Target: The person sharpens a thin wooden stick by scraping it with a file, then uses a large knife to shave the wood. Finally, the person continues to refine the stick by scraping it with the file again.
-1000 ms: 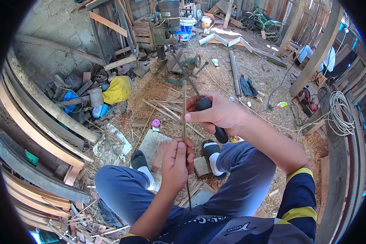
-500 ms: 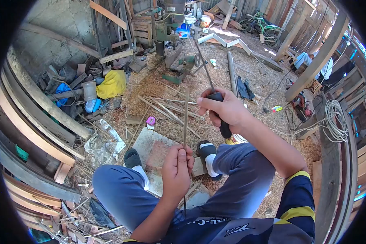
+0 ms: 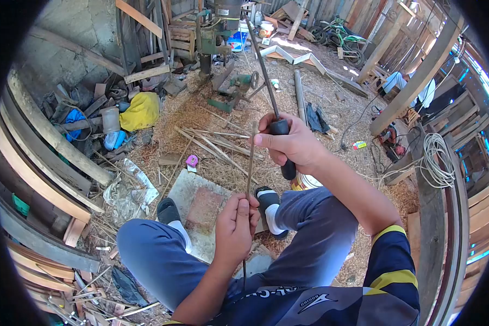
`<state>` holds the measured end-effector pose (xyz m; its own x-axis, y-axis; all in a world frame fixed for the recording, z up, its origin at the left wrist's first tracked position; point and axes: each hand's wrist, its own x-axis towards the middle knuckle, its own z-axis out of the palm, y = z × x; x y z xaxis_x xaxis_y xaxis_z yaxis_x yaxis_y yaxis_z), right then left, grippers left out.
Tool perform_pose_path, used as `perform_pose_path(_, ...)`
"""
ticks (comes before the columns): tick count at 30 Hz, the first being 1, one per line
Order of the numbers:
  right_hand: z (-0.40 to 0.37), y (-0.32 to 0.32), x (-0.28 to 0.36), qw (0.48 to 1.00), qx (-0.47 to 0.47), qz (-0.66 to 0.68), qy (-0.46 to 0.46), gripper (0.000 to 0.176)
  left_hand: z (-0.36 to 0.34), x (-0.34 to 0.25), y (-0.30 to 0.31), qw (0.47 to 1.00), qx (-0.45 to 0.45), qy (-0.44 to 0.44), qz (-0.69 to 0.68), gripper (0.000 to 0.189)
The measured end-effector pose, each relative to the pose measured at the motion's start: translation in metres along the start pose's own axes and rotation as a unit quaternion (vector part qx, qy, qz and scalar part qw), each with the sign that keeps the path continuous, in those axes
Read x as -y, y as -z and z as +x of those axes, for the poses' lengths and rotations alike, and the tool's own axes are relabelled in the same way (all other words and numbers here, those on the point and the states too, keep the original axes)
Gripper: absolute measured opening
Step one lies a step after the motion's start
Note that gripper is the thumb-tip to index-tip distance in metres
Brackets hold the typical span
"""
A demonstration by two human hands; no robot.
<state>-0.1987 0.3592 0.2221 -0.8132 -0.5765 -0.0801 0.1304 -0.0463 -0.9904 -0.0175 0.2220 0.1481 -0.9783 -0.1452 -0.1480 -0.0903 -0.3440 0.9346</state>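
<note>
Low in front of my body, my left hand [image 3: 237, 223] is closed round a thin brown strip [image 3: 250, 168], pinching it between thumb and fingers. The strip stands nearly upright, its lower end reaching down toward my lap. My right hand [image 3: 296, 142] grips the black handle [image 3: 280, 128] of a long, thin metal file [image 3: 262, 65], which points up and away. The right thumb and fingertips are right at the strip's top end. Below the hands, between my feet, lies a pale slab [image 3: 179, 187] with a reddish patch.
Loose wooden sticks [image 3: 217, 142] and a pink tape measure [image 3: 192, 161] lie on the shavings-covered floor ahead. A green machine [image 3: 231, 92] stands beyond them. Curved timbers [image 3: 43, 157] lean at left. A coiled cable [image 3: 439, 160] hangs at right, and a person [image 3: 399, 84] sits farther back.
My right hand has come closer to the strip's top end, bringing the file with it. My left hand keeps its hold. The whole view has shifted slightly.
</note>
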Motion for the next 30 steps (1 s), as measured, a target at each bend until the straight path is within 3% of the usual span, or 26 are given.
perform_pose_path(9, -0.001, -0.008, 0.001, 0.986, -0.071, -0.148, 0.025, 0.03, 0.002, 0.003, 0.004, 0.999, -0.002, 0.018, -0.034, 0.023)
perform_pose_path(20, -0.002, -0.008, 0.001, 0.996, -0.022, -0.088, 0.01, 0.029, 0.004, 0.008, 0.007, 0.999, 0.007, -0.012, -0.039, 0.027)
perform_pose_path(26, -0.002, -0.014, 0.001, 0.996, 0.0, -0.088, 0.002, 0.029, 0.002, 0.007, 0.011, 0.996, 0.04, 0.021, -0.071, 0.029)
perform_pose_path(30, 0.002, -0.008, 0.0, 0.995, -0.028, -0.094, 0.008, 0.027, 0.005, 0.015, 0.013, 0.998, 0.016, -0.046, -0.036, 0.03)
